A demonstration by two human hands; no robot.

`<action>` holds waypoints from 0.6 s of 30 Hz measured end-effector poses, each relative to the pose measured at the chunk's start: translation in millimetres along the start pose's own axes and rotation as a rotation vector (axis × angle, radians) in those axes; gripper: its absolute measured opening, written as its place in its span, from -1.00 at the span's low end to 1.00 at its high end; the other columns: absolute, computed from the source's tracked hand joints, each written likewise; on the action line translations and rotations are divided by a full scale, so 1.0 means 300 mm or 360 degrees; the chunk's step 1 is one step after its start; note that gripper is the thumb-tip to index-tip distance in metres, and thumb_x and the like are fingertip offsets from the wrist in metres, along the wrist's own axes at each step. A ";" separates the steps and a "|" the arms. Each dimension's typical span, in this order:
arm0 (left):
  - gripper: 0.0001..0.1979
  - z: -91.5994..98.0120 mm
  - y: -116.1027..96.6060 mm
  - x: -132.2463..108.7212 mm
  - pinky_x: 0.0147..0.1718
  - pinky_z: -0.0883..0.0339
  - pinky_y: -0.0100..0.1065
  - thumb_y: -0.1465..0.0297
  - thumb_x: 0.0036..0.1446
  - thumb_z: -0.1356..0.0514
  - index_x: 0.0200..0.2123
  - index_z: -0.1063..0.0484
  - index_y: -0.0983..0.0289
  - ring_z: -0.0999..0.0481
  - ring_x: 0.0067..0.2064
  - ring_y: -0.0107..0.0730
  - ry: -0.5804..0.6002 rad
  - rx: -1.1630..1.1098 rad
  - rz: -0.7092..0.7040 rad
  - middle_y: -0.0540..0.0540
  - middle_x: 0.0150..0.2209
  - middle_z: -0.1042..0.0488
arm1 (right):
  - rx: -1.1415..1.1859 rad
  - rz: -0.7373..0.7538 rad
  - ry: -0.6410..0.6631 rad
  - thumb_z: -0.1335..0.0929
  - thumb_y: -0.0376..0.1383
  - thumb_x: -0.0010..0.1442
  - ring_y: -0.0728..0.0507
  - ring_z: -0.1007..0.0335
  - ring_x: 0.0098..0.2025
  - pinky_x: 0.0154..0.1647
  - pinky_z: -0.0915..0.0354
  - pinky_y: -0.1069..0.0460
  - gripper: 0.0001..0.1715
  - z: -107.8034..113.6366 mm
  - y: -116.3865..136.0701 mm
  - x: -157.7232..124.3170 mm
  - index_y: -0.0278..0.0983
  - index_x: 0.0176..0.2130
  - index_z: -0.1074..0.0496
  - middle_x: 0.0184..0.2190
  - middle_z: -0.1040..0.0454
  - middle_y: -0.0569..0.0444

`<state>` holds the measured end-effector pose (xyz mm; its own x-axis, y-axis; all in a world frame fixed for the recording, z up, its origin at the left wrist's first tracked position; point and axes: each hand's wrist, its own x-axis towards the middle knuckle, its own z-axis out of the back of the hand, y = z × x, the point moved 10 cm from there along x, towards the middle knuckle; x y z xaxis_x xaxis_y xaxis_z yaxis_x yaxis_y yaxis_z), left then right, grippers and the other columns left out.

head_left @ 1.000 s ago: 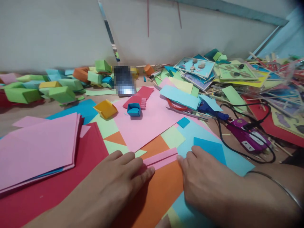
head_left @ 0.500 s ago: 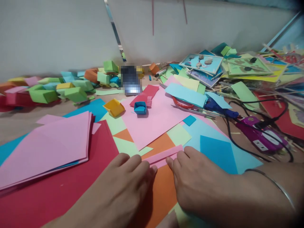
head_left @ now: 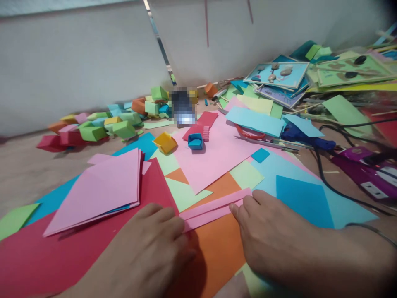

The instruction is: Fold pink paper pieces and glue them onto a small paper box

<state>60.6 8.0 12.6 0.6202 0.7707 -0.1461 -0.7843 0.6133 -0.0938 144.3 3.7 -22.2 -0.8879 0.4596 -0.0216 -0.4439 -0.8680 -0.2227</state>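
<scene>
A folded pink paper strip [head_left: 214, 207] lies on an orange sheet [head_left: 217, 252] in front of me. My left hand [head_left: 149, 252] rests palm down with its fingers pressed flat on the strip's left end. On the strip's right end my right hand [head_left: 273, 236] presses its fingertips; a thin bangle circles that wrist. Both hands lie flat, fingers stretched. A small blue paper box [head_left: 195, 142] and a yellow paper box [head_left: 165, 142] sit farther back on a large pink sheet [head_left: 214, 157].
A stack of pink sheets [head_left: 102, 188] lies left on red paper [head_left: 62, 256]. Folded paper boxes [head_left: 102, 126] pile along the wall. A blue glue gun [head_left: 305, 136], red scissors [head_left: 249, 134], a purple power strip [head_left: 369, 174] with black cables, and craft pictures [head_left: 279, 74] crowd the right.
My view has swung left and down. Both hands slid along the pink strip, moving together and then apart again while pressing it down.
</scene>
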 end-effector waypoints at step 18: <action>-0.79 -0.042 0.026 0.076 -0.34 -0.33 -0.32 0.58 0.17 -0.01 -0.38 -0.38 0.23 -0.38 -0.39 -0.36 -0.0243 0.0006 0.0085 0.04 -0.41 -0.42 | 0.0039 0.0070 -0.0424 -0.31 -0.49 0.07 -0.12 -0.05 -0.48 -0.42 0.18 -0.06 -0.85 0.131 -0.054 0.042 -0.29 -0.47 -0.36 -0.54 -0.31 0.02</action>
<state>68.5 28.1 -3.9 0.5731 0.8195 0.0009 -0.8164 0.5711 -0.0863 135.6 16.2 19.5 -0.9054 0.3586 0.2274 -0.4042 -0.8918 -0.2033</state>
